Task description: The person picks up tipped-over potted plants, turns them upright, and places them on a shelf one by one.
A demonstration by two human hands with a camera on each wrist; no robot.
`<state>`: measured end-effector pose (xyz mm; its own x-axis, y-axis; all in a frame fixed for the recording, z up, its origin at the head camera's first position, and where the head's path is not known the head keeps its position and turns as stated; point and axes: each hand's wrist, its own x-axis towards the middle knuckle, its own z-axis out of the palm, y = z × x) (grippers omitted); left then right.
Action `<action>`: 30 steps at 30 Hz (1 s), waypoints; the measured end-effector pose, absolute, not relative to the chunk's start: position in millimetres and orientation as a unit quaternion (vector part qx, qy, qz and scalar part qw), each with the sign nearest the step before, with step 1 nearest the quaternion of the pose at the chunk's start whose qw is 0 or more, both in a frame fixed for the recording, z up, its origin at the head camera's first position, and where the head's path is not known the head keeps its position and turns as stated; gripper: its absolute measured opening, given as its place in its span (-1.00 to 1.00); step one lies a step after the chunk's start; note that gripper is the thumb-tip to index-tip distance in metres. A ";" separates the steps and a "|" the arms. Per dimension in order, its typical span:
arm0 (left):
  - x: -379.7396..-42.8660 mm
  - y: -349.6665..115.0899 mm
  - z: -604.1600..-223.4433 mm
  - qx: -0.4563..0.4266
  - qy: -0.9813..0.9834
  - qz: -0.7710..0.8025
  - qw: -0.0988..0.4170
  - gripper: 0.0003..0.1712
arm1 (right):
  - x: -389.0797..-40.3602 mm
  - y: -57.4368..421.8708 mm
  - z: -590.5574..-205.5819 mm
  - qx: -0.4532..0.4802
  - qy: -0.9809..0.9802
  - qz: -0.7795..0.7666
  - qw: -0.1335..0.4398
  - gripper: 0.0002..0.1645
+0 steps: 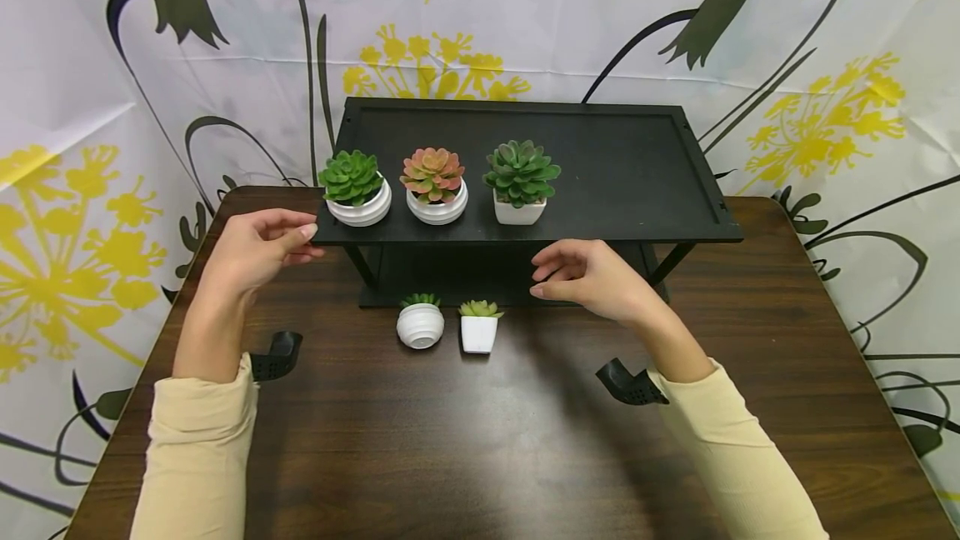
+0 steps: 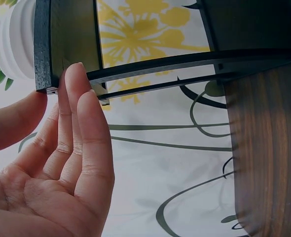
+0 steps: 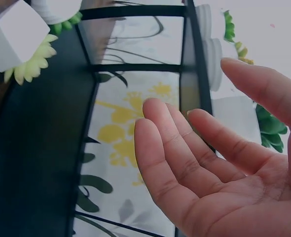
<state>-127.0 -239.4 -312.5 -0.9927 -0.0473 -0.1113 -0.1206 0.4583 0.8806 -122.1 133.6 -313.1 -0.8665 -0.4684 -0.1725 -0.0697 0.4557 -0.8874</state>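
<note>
My left hand pinches the front left corner of the two-tier black shelf, thumb at the top board's edge and fingers underneath. My right hand is held before the shelf's front edge, its fingers loosely bent around nothing. On the top board stand a green succulent in a round white pot, a pink-orange succulent in a round white pot and a dark green succulent in a square white pot. The right wrist view shows the lower board beyond my right fingers.
In front of the shelf are a small succulent in a round white pot and a pale green one in a square white pot. All rests on a dark wood table. A flower-patterned cloth hangs behind.
</note>
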 end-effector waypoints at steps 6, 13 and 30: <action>-126.9 -239.1 -312.5 -0.048 0.852 0.520 0.034 -0.63 | -121.1 128.3 -328.3 -0.160 0.824 -0.501 0.212 -0.64; -127.1 -239.1 -312.9 -0.046 0.850 0.523 0.034 -0.63 | -119.7 121.8 -350.4 -0.164 0.819 -0.503 0.221 -0.64; -126.9 -239.3 -313.0 -0.048 0.850 0.524 0.034 -0.62 | -117.2 102.3 -399.9 -0.122 0.818 -0.501 0.254 -0.60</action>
<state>-126.9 -239.3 -313.0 -0.9932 -0.0458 -0.1071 -0.1162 0.4469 0.8870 -117.2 102.3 -399.9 -0.8408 -0.4549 -0.2935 0.0540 0.4689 -0.8816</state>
